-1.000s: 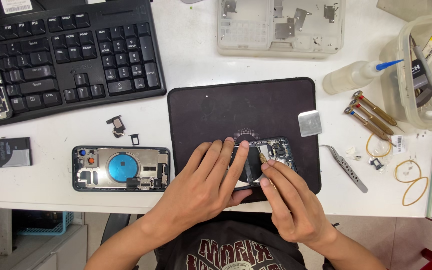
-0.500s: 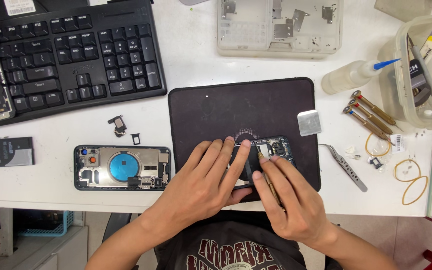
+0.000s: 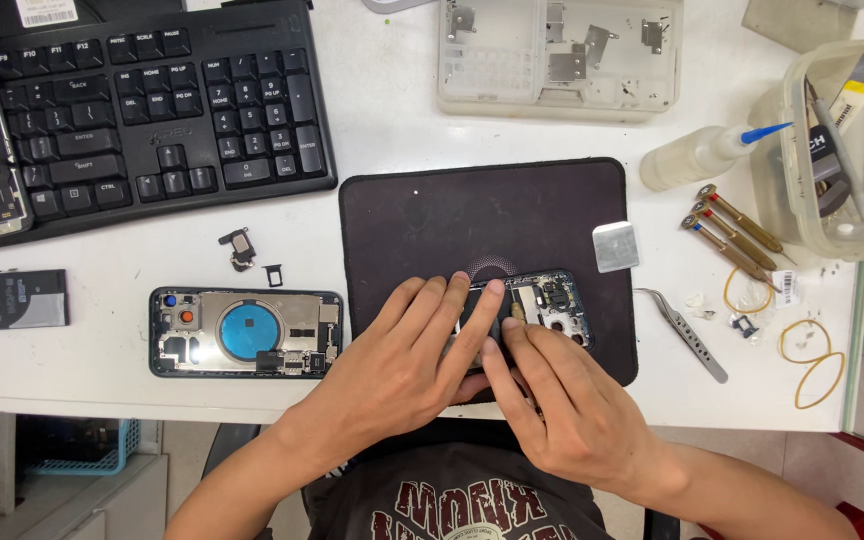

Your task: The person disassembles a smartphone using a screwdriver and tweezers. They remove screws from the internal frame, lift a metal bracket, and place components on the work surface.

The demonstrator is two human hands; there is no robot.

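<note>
L hand lies flat, fingers spread, pressing down on an opened phone on the black mat, near its front edge. R hand pinches a thin tool w/ its tip inside the phone. 2nd phone shell sits left of the mat, tweezers & 3 screwdrivers to the right, keyboard behind.
</note>
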